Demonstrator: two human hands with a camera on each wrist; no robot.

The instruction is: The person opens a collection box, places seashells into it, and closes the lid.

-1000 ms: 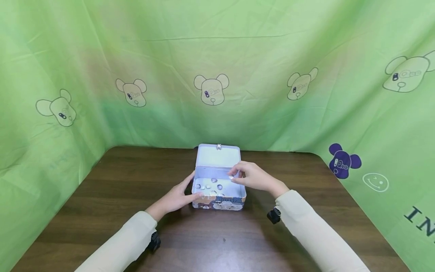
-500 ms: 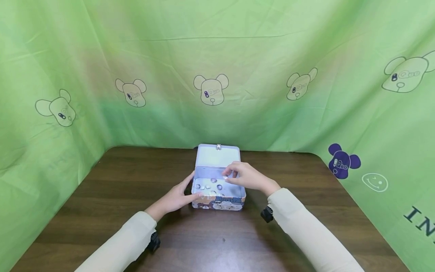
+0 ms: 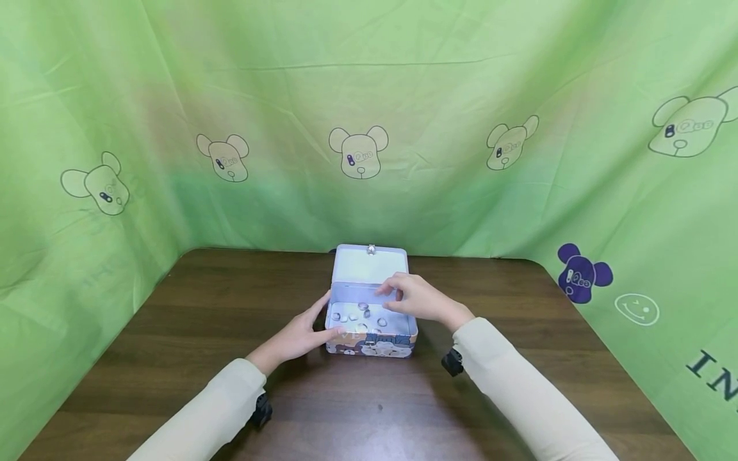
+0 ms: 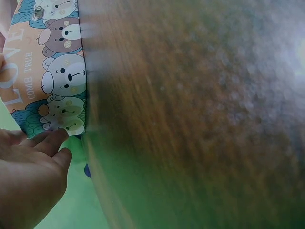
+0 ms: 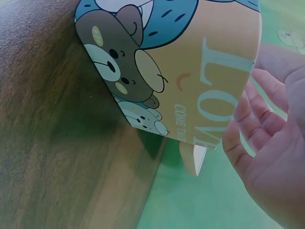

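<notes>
A tin box (image 3: 391, 346) with cartoon bears and "LOVE" printed on its sides stands with its lid (image 3: 369, 264) tipped back. On its pale floor lie several small shiny roundish pieces (image 3: 382, 322), clear to purplish, of a kind too small to make out. My left hand (image 3: 295, 334) holds the box's front left corner, thumb over the front rim and fingers along the left side. Above the right part of the box hovers my right hand (image 3: 421, 298), thumb and fingers loosely bent and apart, nothing between them. In the right wrist view its fingers (image 5: 259, 119) show beyond the printed wall.
The box stands toward the back of a brown wooden table (image 3: 242, 282). A green cloth (image 3: 438, 205) with bear-head prints hangs behind and at both sides. Each wrist carries a small black device (image 3: 452, 362).
My right hand has moved slightly left over the box and let go of a small shiny piece. That piece now lies among the others, and one beside it has shifted right.
</notes>
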